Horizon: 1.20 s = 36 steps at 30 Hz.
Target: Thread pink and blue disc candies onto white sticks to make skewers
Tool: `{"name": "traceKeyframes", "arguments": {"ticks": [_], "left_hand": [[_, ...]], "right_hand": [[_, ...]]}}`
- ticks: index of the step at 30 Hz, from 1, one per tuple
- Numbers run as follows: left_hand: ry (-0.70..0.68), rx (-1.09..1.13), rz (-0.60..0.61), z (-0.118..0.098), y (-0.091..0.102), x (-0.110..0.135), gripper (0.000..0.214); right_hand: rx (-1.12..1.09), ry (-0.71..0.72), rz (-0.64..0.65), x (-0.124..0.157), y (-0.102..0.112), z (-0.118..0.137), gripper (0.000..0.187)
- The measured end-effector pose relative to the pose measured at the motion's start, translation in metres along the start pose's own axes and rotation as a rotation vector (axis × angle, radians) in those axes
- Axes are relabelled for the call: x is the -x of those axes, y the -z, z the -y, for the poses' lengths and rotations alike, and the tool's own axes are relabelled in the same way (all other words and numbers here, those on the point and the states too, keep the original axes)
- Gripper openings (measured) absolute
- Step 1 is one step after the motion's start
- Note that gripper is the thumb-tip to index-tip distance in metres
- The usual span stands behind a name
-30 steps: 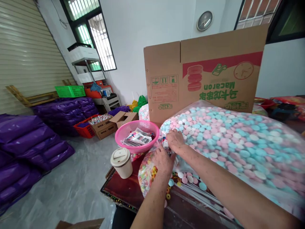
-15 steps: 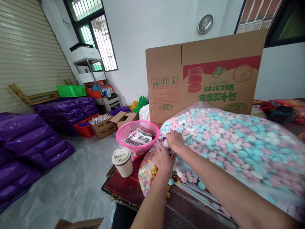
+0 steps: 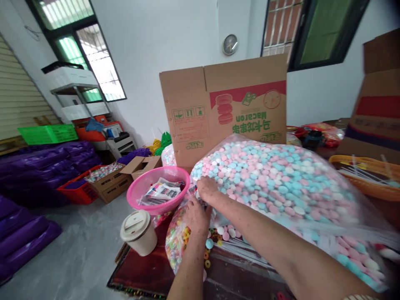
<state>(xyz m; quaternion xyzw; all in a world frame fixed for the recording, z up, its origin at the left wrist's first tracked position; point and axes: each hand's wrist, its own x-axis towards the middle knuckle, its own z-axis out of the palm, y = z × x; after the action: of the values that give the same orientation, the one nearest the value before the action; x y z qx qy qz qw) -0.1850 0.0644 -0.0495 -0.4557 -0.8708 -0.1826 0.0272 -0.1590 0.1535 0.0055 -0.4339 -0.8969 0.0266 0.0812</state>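
My left hand (image 3: 196, 216) and my right hand (image 3: 207, 190) are close together beside the pink basket. Their curled fingers grip a small printed packet (image 3: 192, 191), mostly hidden by the fingers. Under my left wrist is a clear bag of colourful ring-shaped pieces (image 3: 175, 237). My right forearm crosses in front of a large clear bag of pink, blue and white round candies (image 3: 256, 171). Loose candies (image 3: 229, 231) and thin white sticks (image 3: 243, 253) lie on the dark table below my right arm. More printed packets (image 3: 164, 189) fill the pink basket (image 3: 136, 193).
A lidded cup (image 3: 139, 233) stands near the table's left edge (image 3: 128, 277). Behind the candy bag rises a large cardboard box (image 3: 187, 91). At right are an orange basket (image 3: 368, 189) with sticks and an open carton (image 3: 378, 91). Purple bundles (image 3: 25, 241) lie on the floor at left.
The view has turned right, bringing the orange basket and open carton into sight. Both hands stay close together at the packet, in nearly the same pose.
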Motion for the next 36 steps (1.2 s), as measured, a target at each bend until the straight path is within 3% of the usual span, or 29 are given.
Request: {"name": "traceKeyframes", "arguments": {"ticks": [6, 13, 20, 26, 30, 36], "left_hand": [[-0.022, -0.025, 0.042, -0.004, 0.009, -0.004, 0.062], [-0.055, -0.052, 0.028, -0.007, 0.007, -0.010, 0.067], [-0.004, -0.070, 0.031, -0.008, 0.004, -0.012, 0.054], [-0.077, -0.105, -0.007, -0.011, 0.007, -0.008, 0.063], [-0.071, -0.105, -0.013, -0.010, 0.004, -0.007, 0.058], [-0.083, -0.046, -0.036, -0.001, -0.004, -0.001, 0.069]], "right_hand": [[-0.009, -0.013, 0.113, -0.007, 0.019, -0.002, 0.029], [-0.035, 0.157, 0.014, -0.003, 0.025, -0.008, 0.018], [-0.074, 0.110, 0.021, -0.006, 0.017, 0.000, 0.030], [0.005, 0.006, 0.020, -0.012, 0.020, -0.009, 0.028], [0.064, 0.124, 0.043, -0.003, 0.023, -0.012, 0.027], [0.112, 0.395, -0.069, 0.014, 0.018, -0.025, 0.020]]}}
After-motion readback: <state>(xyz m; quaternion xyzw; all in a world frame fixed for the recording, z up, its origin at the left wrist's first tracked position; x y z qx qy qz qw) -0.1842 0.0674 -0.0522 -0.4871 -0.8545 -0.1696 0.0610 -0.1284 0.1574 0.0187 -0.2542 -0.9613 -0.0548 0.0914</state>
